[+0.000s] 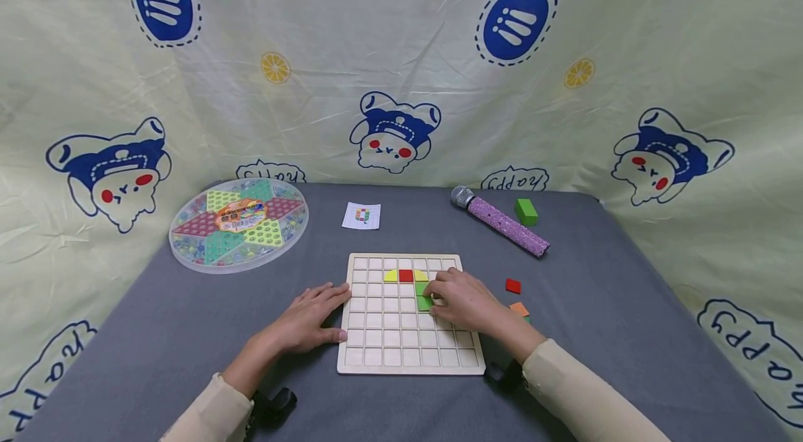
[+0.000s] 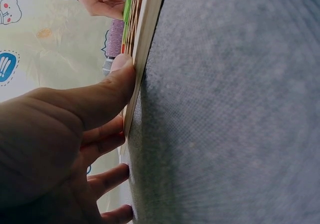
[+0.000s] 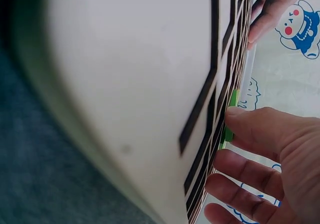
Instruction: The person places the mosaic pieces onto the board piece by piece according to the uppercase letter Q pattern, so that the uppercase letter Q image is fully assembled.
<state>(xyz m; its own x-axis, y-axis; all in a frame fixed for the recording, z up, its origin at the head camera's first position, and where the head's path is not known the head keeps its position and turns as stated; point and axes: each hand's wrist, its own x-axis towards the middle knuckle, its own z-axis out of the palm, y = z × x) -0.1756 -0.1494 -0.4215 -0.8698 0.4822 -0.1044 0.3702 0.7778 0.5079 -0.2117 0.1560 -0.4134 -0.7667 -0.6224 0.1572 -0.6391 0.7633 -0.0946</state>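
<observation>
A pale wooden grid board (image 1: 383, 339) lies on the table in the head view. In its upper part sit two yellow pieces, one (image 1: 390, 276) on each side of a red square tile (image 1: 406, 276). Below the right yellow piece are green square tiles (image 1: 423, 304). My right hand (image 1: 467, 299) is over the board's right side, its thumb and forefinger pinching a green tile (image 3: 229, 134) at the grid; its other fingers are spread. My left hand (image 1: 307, 320) rests at the board's left edge, thumb (image 2: 121, 64) against the rim and fingers extended.
Right of the board lie a red tile (image 1: 513, 286) and an orange tile (image 1: 519, 309), with some green beside it. Farther back are a glittery purple microphone (image 1: 508, 226), a green block (image 1: 526, 212), a small pattern card (image 1: 361, 216) and a round Chinese checkers box (image 1: 219, 265).
</observation>
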